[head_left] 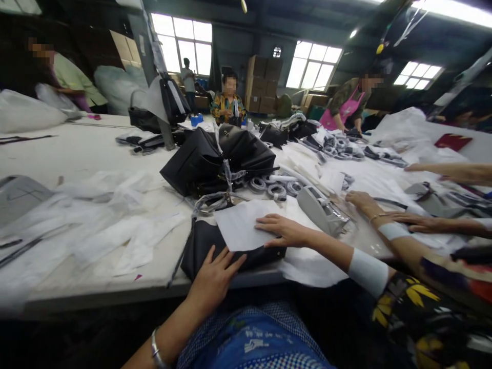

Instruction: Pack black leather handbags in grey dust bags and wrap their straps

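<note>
Palm down, my left hand (217,274) rests with spread fingers on the front of a black bag (203,243) lying at the table's near edge. A white sheet (242,223), seemingly paper, covers part of the bag. My right hand (284,230) lies flat on this sheet, its fingers stretched to the left. Wrapped handles (209,203) stick out behind the sheet. Just beyond stands a larger black bag (226,159) with plastic-wrapped parts. A grey tape dispenser (323,210) is to the right of my right hand.
Crumpled white sheets (126,225) spread over the white table (103,148) at left. Coiled wrapped straps (277,190) lie behind the dispenser. At right, a co-worker's hand (363,202) and another hand (418,221) reach over the table. Several people work farther back.
</note>
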{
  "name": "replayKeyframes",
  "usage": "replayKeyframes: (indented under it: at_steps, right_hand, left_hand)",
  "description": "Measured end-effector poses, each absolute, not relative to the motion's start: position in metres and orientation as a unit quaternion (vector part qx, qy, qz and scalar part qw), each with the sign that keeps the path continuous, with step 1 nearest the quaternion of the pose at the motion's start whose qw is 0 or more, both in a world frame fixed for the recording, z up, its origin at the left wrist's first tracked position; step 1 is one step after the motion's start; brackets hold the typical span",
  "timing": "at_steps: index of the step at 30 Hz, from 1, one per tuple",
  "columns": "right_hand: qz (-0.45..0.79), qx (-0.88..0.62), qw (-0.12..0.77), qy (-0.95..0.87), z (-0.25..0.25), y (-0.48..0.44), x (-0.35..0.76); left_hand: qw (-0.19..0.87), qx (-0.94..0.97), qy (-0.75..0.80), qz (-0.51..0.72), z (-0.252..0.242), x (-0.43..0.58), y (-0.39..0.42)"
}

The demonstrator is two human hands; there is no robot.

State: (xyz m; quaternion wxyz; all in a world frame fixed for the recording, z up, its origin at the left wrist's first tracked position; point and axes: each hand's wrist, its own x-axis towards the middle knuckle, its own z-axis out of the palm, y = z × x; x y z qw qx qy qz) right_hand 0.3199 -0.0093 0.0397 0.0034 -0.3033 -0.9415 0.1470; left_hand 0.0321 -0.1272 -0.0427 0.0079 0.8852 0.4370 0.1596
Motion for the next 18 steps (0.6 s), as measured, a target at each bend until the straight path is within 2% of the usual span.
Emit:
replayKeyframes:
  at_steps: [5,10,13,18]
  right_hand:
    - [0.010,-0.300,-0.013,-0.954,0.040,-0.011,0.304]
    - [-0.045,-0.341,0.028,-0.939,0.055,-0.026,0.283]
    - [-0.035,-0.300,0.051,-0.952,0.056,-0.044,0.263]
    - [0.031,-0.231,-0.005,-0.973,0.036,-0.061,0.244]
  left_hand:
    - [0.001,0.889,0.431,0.151,-0.043,0.031,-0.129]
    - [-0.018,0.886,0.434,0.165,-0.046,0.030,-0.130]
    - [-0.015,0.884,0.433,0.175,-0.047,0.030,-0.130]
    - [-0.034,0.878,0.427,0.215,-0.057,0.030,-0.131]
